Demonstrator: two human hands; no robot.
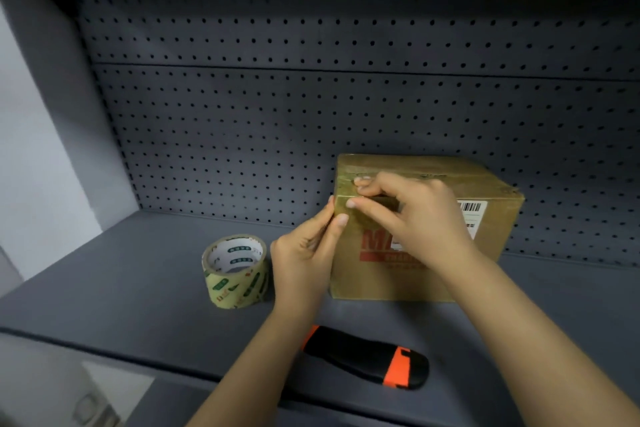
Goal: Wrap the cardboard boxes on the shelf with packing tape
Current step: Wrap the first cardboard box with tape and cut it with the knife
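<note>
A brown cardboard box (381,282) with red print and a barcode label sits right of centre in the frame, close to the back of the shelf. Both hands work at its upper left corner. The left hand (304,253) lies against the box's left edge with its fingers straight and together and its thumb on the front face. The corner is braced between them, and I judge this is to press glossy tape flat where it turns the corner. The right hand (419,215) reaches across the front face, fingers curled over the top front edge, tips on the lid and thumb below, nipping that edge (whether a loose tape end lies under the thumb is too small to tell).

A roll of clear packing tape (237,270) with green print rests on its flat side just left of the left hand, apart from the box, probably kept near for another strip. A black and orange utility knife (367,357) lies at lower centre near the front lip, between the forearms, likely there for cutting.

All of this rests on a dark grey matte shelf (121,270). A perforated grey back panel (311,107) fills the upper frame, and a pale wall (34,149) shows at the left. The light is dim.
</note>
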